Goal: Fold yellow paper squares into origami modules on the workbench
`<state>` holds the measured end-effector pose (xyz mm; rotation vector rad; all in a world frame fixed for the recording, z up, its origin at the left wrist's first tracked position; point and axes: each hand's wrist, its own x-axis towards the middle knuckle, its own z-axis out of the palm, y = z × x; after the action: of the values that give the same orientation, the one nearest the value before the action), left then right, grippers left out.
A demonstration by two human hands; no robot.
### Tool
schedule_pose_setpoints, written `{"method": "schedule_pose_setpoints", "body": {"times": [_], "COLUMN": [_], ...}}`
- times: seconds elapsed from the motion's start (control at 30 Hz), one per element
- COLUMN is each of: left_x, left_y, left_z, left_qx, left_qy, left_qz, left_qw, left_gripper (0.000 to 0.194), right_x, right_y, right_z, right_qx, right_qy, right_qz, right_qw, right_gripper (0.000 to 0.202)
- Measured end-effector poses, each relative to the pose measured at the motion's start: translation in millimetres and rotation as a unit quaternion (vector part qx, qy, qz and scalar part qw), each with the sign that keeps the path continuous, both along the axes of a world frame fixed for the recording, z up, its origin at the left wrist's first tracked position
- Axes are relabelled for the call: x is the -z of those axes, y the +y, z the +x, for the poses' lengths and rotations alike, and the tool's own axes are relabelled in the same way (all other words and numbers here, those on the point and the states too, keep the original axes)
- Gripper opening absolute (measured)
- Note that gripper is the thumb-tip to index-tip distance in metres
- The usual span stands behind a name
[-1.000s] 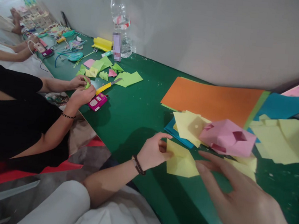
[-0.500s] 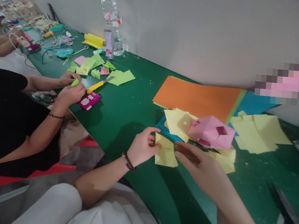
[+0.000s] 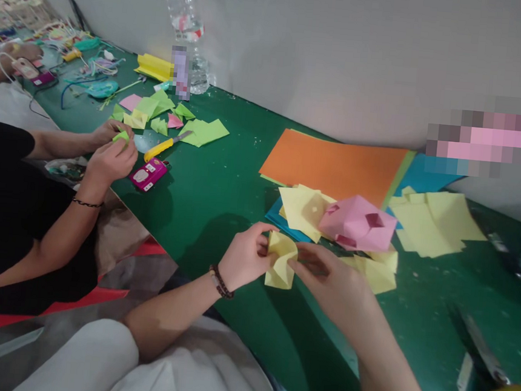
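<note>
Yellow paper, creased and bowed into a curve, sits between my two hands, lifted above the near edge of the green table. My left hand pinches its left side between thumb and fingers, the fingers curled in and nearly closed. My right hand has its thumb and fingertips on the opposite side, only narrowly parted, with the paper between them. A dark beaded bracelet circles my left wrist.

Just beyond my fingers rests a pink folded-paper ball with angular openings. Loose yellow sheets lie at its left, overlapping a piece of blue paper, and folded yellow pieces lie at its near right. Behind it an orange sheet lies over a green one, with a larger blue sheet and a stack of yellow papers to the right. Scissors with a yellow handle are at my lower right.

To my left, a co-worker's hands hold a bit of green paper, near a yellow utility knife and a magenta box. A plastic bottle stands against the wall.
</note>
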<state>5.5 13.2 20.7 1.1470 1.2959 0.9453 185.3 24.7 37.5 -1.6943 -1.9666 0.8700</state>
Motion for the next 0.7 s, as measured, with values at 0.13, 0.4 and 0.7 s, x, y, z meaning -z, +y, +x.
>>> {"method": "schedule_pose_setpoints", "body": {"times": [0.13, 0.4, 0.7], "left_x": [2.0, 1.2, -2.6], "left_y": [-0.1, 4.9, 8.9], "left_z": [0.0, -2.7, 0.0], "left_qx": [0.006, -0.039, -0.038], "left_qy": [-0.007, 0.034, -0.021], "left_qz": [0.005, 0.033, -0.02], "left_qw": [1.0, 0.998, 0.999], "left_gripper": [0.044, 0.036, 0.033], "right_x": [-1.6, -15.3, -2.0], "right_y": [-1.4, -22.5, -9.2], "right_z": [0.0, -14.1, -13.4], "right_qx": [-0.001, -0.013, 0.105], "right_qy": [-0.007, -0.099, -0.104], "right_qz": [0.024, 0.168, 0.196], "right_qw": [1.0, 0.981, 0.969], "right_gripper": [0.024, 0.069, 0.031]}}
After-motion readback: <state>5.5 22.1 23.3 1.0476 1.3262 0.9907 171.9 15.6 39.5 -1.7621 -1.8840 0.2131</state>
